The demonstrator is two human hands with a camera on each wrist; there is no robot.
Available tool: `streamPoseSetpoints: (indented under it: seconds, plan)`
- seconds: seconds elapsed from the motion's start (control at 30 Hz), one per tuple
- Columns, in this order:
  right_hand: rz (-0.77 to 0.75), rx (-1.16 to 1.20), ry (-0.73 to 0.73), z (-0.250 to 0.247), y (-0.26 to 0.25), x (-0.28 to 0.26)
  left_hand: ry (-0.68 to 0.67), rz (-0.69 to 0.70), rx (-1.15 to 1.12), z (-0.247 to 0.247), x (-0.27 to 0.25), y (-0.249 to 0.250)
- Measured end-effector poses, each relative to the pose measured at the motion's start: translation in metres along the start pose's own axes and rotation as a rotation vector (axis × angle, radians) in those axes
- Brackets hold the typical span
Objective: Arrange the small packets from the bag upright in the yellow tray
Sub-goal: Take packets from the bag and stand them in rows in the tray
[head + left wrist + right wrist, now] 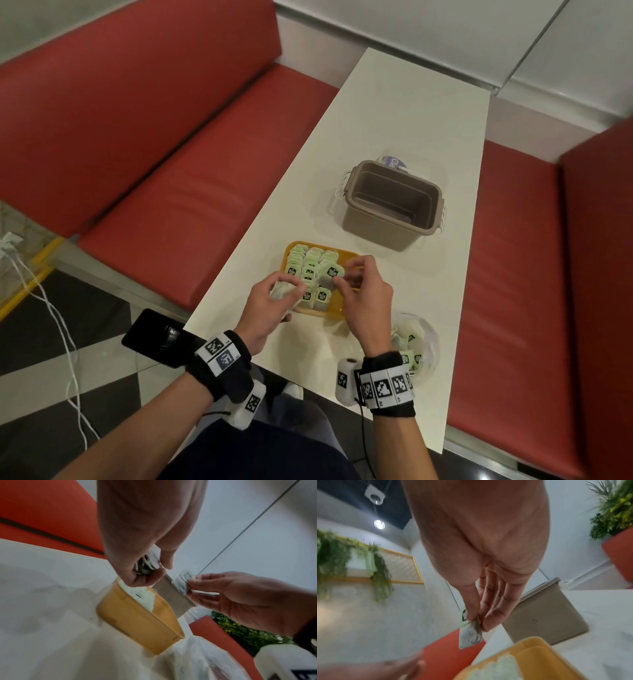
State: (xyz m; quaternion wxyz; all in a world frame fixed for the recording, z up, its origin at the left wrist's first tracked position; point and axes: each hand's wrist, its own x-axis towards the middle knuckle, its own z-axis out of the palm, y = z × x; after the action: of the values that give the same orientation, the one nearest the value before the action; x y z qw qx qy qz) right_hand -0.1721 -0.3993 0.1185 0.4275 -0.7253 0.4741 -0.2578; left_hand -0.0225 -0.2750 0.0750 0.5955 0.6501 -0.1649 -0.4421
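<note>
The yellow tray (337, 307) sits on the white table in front of me, holding several rows of upright green-labelled packets (310, 265). My left hand (274, 301) hovers at the tray's left edge and grips a small bunch of packets (145, 566). My right hand (359, 291) is over the tray's right part, pinching one packet (470, 632) between thumb and fingers. The clear plastic bag (416, 346) with more packets lies to the right of my right wrist.
A grey-brown plastic tub (394, 204) stands beyond the tray, with a clear wrapper behind it. A black phone (154, 337) lies at the table's near left corner. Red bench seats (191, 192) flank the table. A white cable runs across the floor at left.
</note>
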Motion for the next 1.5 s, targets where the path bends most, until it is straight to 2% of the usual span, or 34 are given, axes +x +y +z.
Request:
streamPoseSetpoints:
  seconds: [0.07,0.27,0.43,0.57,0.73,0.87,1.03,1.13,1.23,1.33,1.4,1.5]
  plan:
    - [0.04,-0.042,0.014,0.002,0.009,0.004,0.085,0.006,0.02,-0.01,0.003,-0.006]
    - [0.123,-0.322,-0.162,0.032,0.037,0.007,0.268,-0.075,0.053,-0.033,0.016,-0.033]
    - [0.155,-0.484,-0.238,0.048,0.045,0.009,0.274,-0.118,0.117,-0.034,0.021,-0.047]
    - [0.198,-0.494,-0.217,0.051,0.048,0.01,0.257,-0.121,0.163,-0.033,0.024,-0.053]
    - [0.294,-0.51,-0.272,0.055,0.054,0.019,0.252,-0.113,0.158,-0.03,0.027,-0.055]
    - [0.291,-0.506,-0.275,0.063,0.057,0.025,0.245,-0.105,0.182,-0.03,0.029,-0.056]
    - [0.259,-0.475,-0.203,0.064,0.056,0.024,0.238,-0.112,0.198,-0.031,0.028,-0.054]
    - [0.265,-0.448,-0.225,0.063,0.054,0.022,0.235,-0.116,0.196,-0.031,0.026,-0.05]
    - [0.277,-0.439,-0.261,0.056,0.048,0.023,0.252,-0.119,0.143,-0.032,0.022,-0.042]
    - [0.251,-0.41,-0.23,0.041,0.037,0.024,0.248,-0.141,-0.002,-0.03,0.015,-0.023]
    - [0.177,-0.387,-0.187,0.032,0.028,0.023,0.199,-0.171,-0.169,-0.029,0.01,-0.009]
    - [0.076,-0.294,-0.161,0.022,0.016,0.02,0.057,-0.191,-0.397,-0.028,0.004,0.01]
